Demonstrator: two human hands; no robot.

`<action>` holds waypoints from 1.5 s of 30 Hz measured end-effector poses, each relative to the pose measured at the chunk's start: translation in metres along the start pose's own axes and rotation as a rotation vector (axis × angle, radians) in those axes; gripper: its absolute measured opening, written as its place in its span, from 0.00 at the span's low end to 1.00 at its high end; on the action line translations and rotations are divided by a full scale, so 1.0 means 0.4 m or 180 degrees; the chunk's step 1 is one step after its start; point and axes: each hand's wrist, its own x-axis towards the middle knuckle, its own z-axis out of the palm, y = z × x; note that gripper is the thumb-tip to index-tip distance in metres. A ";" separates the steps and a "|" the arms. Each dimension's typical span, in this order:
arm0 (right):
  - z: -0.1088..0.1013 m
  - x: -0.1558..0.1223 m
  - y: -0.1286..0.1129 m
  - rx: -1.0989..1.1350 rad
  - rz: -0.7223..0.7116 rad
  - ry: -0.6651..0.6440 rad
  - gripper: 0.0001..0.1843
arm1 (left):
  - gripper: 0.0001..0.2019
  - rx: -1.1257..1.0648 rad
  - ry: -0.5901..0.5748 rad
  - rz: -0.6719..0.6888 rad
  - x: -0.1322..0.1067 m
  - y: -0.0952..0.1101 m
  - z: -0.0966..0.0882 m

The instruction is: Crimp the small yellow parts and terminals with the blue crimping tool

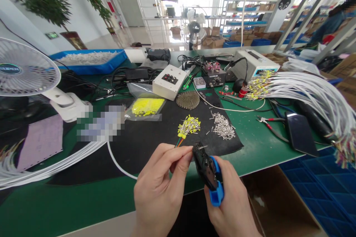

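My left hand (164,181) is closed in a pinch on the thin coloured wires (179,142) of a white cable (121,166). Its fingertips meet the jaws of a crimping tool. My right hand (232,192) is wrapped round the blue handles of that crimping tool (207,168), whose dark head points up and left. A thin metal pin (204,147) shows at the jaws. Just beyond my hands lies a heap of yellow-capped pieces (189,126) on the black mat (155,133). To its right is a pile of loose metal terminals (223,126).
A bag of yellow pieces (147,106) and a round metal mesh piece (188,100) lie behind. A white fan (27,70) stands left. White cable bundles (294,81) flank both sides. Red-handled pliers (274,127) and a phone (300,133) lie right, above an open cardboard box (278,200).
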 end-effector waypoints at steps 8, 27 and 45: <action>-0.006 0.021 0.012 0.0152 0.0237 -0.0129 0.25 | 0.10 -0.0002 0.0042 0.0033 0.010 0.010 0.013; -0.033 0.114 0.017 0.0325 0.0681 -0.0171 0.17 | 0.06 -0.0397 0.0161 0.0361 0.099 0.010 0.104; -0.001 0.146 0.070 0.0264 0.0709 0.0117 0.23 | 0.08 -0.0268 0.0088 0.0443 0.132 0.003 0.146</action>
